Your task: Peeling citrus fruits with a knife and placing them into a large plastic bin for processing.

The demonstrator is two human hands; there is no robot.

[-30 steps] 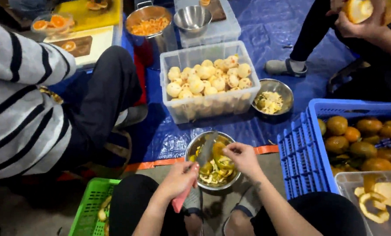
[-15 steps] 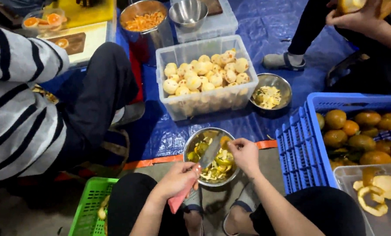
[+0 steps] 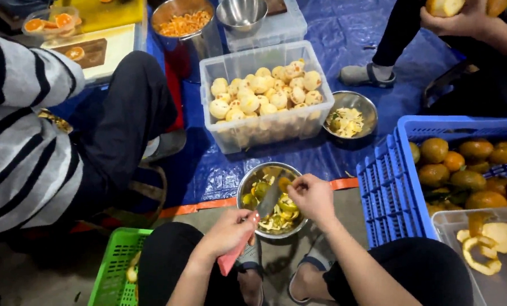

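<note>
While gripped, knife (image 3: pixel 267 203) over bowl (image 3: pixel 248 184).

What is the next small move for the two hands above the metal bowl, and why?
Probably the right hand should drop its small pinched piece into the metal bowl of peels. That hand is directly over the bowl, and the left hand holds the pink-handled knife with its blade also above the bowl. What the piece is cannot be told.

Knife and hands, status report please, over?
Left hand grips pink-handled knife. Right hand pinches peel over steel bowl. Nothing blocking.
</note>
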